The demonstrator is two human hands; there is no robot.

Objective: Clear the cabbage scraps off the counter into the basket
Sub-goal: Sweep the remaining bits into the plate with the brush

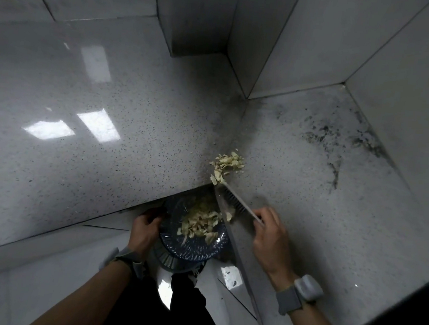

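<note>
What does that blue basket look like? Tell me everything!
The basket is round, dark blue and looks like plastic, with slotted sides. It is held open side up just below the counter edge. The left hand grips its rim on the left. Pale cabbage scraps lie piled inside.

open counter (110, 94) lies left and right of the scraps (227, 163); tiled walls (311, 40) close off the back.

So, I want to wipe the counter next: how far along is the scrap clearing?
Mostly done: a heap of scraps lies in the basket, which the left hand holds below the counter edge. The right hand grips a knife at the last small pile; that pile is yet to go in.
</note>
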